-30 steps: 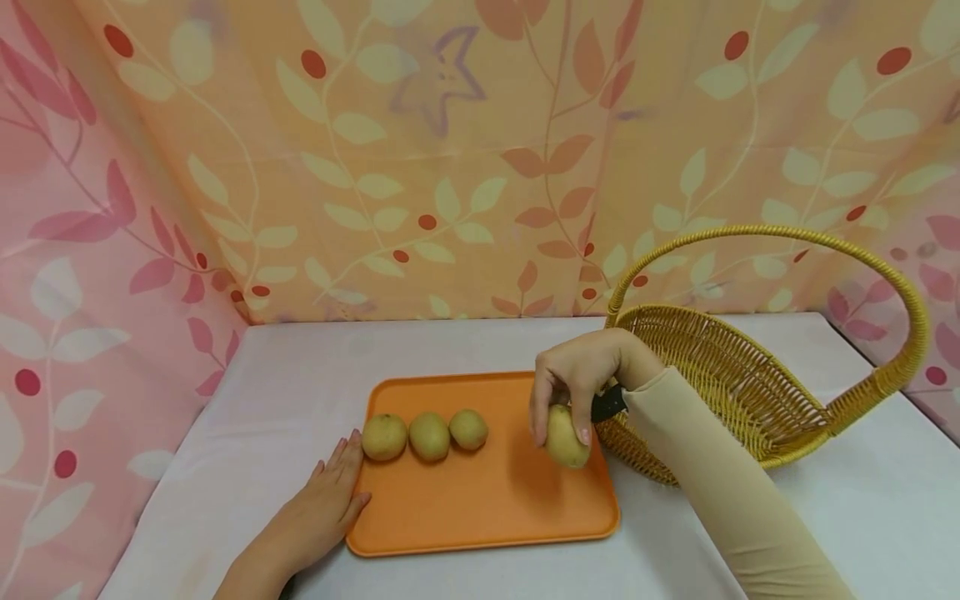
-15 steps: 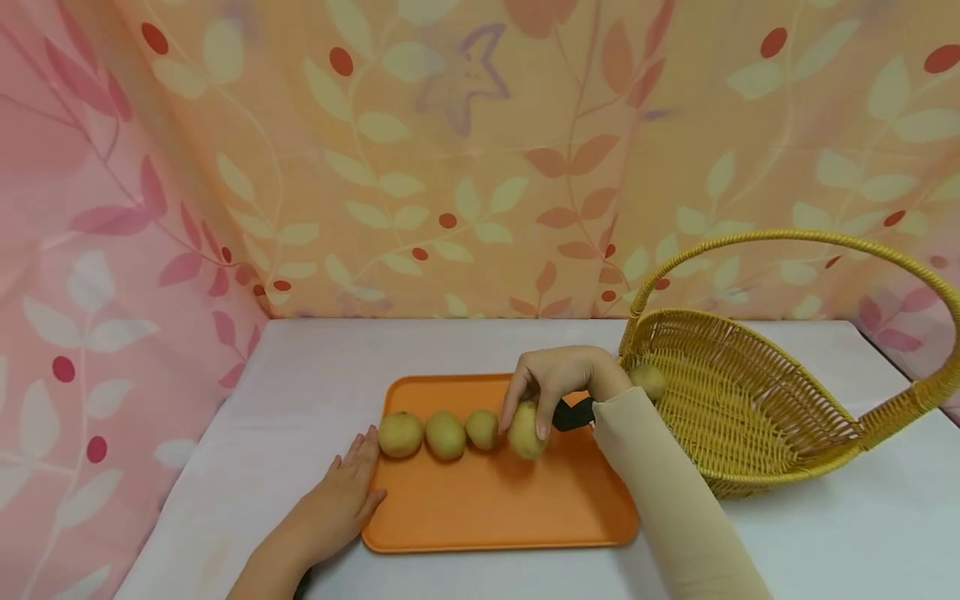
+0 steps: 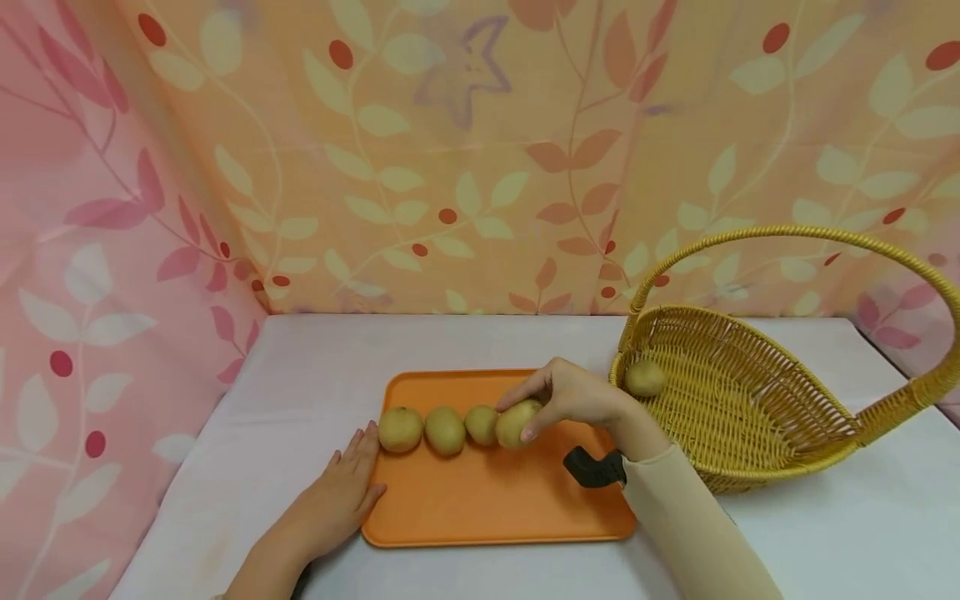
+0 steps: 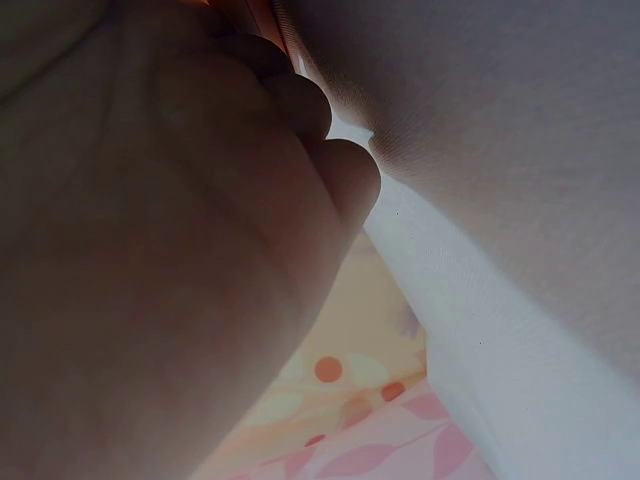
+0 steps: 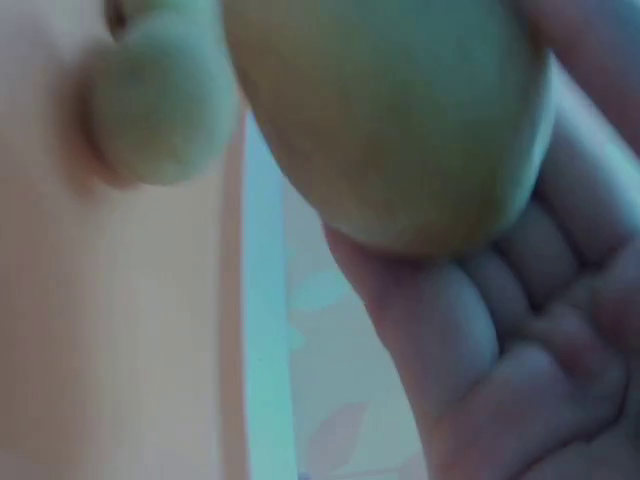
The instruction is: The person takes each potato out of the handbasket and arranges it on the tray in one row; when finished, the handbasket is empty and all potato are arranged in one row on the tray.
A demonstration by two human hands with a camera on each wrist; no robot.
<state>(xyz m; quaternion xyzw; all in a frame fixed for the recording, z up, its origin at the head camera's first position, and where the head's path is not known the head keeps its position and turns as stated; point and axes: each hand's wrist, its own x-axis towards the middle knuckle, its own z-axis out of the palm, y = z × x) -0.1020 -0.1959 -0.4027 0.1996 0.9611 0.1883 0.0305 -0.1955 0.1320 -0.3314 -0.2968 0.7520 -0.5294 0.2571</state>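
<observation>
My right hand (image 3: 581, 400) pinches a yellow-brown oval fruit (image 3: 517, 423) between thumb and fingers, at the right end of a row of similar fruits on an orange tray (image 3: 502, 508). Seen from the right wrist, the held fruit (image 5: 400, 120) is smooth, and another fruit (image 5: 160, 100) lies beyond it. The row has a left fruit (image 3: 401, 429), a middle fruit (image 3: 446, 431) and a smaller fruit (image 3: 482, 423), which the held one overlaps. My left hand (image 3: 333, 496) lies with its fingers extended along the tray's left edge. Its palm side (image 4: 180, 230) fills much of the left wrist view.
A yellow wicker basket (image 3: 750, 417) with a tall arched handle stands right of the tray. One similar fruit (image 3: 645, 377) sits inside, near its left wall. A white cloth (image 3: 330, 358) covers the table, and patterned curtains (image 3: 450, 167) hang behind and to the left.
My right hand has carried the fruit leftward from the tray's right side to the row's end and lowered it. The basket's fruit has come into sight. The left hand stays at the tray edge.
</observation>
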